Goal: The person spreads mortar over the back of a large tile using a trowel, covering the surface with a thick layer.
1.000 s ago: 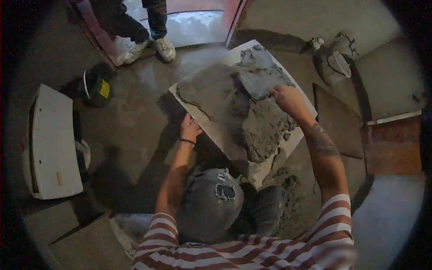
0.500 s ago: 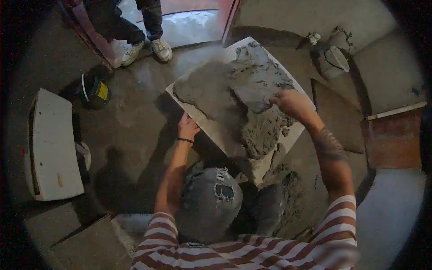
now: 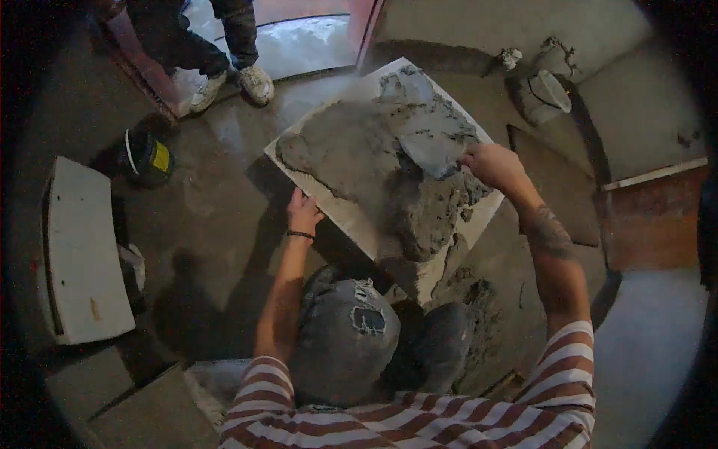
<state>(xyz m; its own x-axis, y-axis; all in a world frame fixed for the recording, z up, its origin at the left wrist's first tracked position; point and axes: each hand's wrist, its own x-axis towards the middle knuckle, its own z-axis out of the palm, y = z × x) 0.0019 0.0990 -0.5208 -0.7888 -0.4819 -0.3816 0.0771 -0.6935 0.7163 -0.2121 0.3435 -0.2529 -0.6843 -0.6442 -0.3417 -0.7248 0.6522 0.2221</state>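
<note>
A pale square tile (image 3: 323,193), its underside ribbed, lies tilted like a diamond in front of me. Thick wet grey mortar (image 3: 340,146) covers most of it in uneven heaps. My right hand (image 3: 493,166) is closed round the handle of a trowel (image 3: 432,156), most of that handle being hidden by the fingers. The trowel's grey blade rests on the mortar at the right half of the tile. At the tile's left edge my left hand (image 3: 304,215) grips the rim, thumb and fingers against it.
A black bucket (image 3: 149,161) with a yellow label stands at left, beyond a white panel (image 3: 86,251). A white bucket (image 3: 544,97) stands far right. Another person's shoes (image 3: 256,86) are by the doorway. Loose mortar (image 3: 482,314) lies beside my knee, and a brown board (image 3: 654,221) at right.
My right hand and the trowel have slid a little to the right over the mortar. My left hand keeps its hold on the tile's edge. The whole view has shifted slightly.
</note>
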